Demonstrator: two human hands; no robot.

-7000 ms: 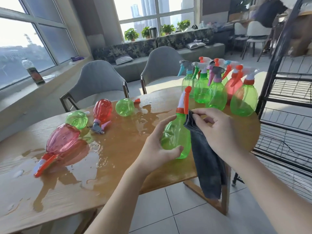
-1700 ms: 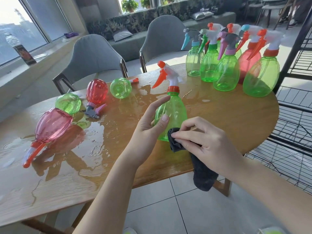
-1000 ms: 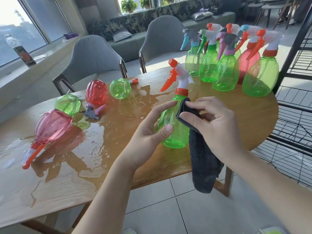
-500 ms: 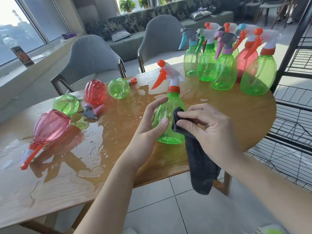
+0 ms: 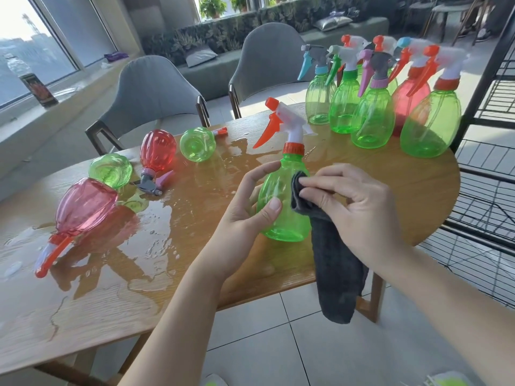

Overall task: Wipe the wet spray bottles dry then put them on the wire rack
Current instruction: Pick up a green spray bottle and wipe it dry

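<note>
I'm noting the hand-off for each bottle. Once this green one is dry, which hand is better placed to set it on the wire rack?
Probably the left hand: it already grips the green bottle. The right hand, nearer the wire rack, is busy pinching the grey cloth.

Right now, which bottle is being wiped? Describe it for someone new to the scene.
On the wet wooden table, find the two hands near its front edge. Between them is a green spray bottle, gripped by the left hand while the right hand presses a dark grey cloth to it. It alone is held.
</note>
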